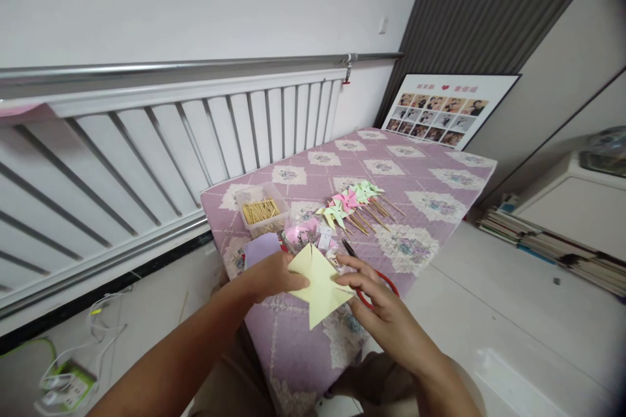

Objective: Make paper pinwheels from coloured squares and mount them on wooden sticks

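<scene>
Beside a white radiator (195,133) stands a counter (313,179) spread with a lilac flowered cloth, a photo board (437,114) leaning at its far end. From the head view, I see the yellow paper (323,287) raised over the near part of the counter, slit in from its corners. The left hand (283,273) is closed on its left side, thumb on top; the right hand (376,293) is loosely curled, fingertips pinching the opposite corner. Gripping both sides probably keeps the thin sheet flat and steady.

Red-handled scissors (349,247) lie behind the right hand, seemingly within easy reach; I cannot tell whether it touches them. Farther off, finished pinwheels (348,201) lie in an overlapping row, sticks pointing one way, perhaps so their vanes aren't crushed. Spare sticks (261,210) sit in a clear box (267,227), likely to stop them rolling, and purple paper (263,248) lies just beyond the left hand.
</scene>
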Demonstrator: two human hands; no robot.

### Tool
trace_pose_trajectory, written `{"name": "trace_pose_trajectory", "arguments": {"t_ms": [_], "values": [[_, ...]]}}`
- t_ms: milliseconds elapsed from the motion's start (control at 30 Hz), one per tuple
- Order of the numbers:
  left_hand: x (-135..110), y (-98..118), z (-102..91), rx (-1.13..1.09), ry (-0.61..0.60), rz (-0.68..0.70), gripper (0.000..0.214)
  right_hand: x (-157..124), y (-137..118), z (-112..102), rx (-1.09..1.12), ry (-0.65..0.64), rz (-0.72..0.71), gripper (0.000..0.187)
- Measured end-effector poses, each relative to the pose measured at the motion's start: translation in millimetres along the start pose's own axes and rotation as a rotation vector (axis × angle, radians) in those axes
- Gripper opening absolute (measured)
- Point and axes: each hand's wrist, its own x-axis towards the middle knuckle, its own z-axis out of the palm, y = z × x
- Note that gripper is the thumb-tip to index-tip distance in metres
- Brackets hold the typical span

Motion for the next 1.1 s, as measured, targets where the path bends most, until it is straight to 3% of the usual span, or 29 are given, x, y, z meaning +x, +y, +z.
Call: {"name": "trace_pose_trajectory", "arguments": {"t_ms": [167, 433, 633, 867, 1100], "values": [[-5, 16, -6.0, 0.075, -0.075, 0.037, 0.019, 9, -13, -5, -0.041, -0.15, -0.032, 0.021], [-3, 17, -7.6, 0.355, -0.069, 0.011, 0.012, 14, -23, 3, -0.055, -0.2, -0.006, 0.015], [-3, 20, -7.4, 0.255, -0.134, 0.057, 0.012, 12, -17, 2, -0.033, -0.207, -0.004, 0.019], [-4, 27, -9.4, 0.299, -0.168, 0.021, 0.011, 13, -18, -9, -0.011, -0.328, 0.002, 0.021], [-4, 29, -6.1, 0.431, -0.106, -0.033, 0.013, 17, -25, -6, -0.009, -0.336, -0.055, 0.01]]}}
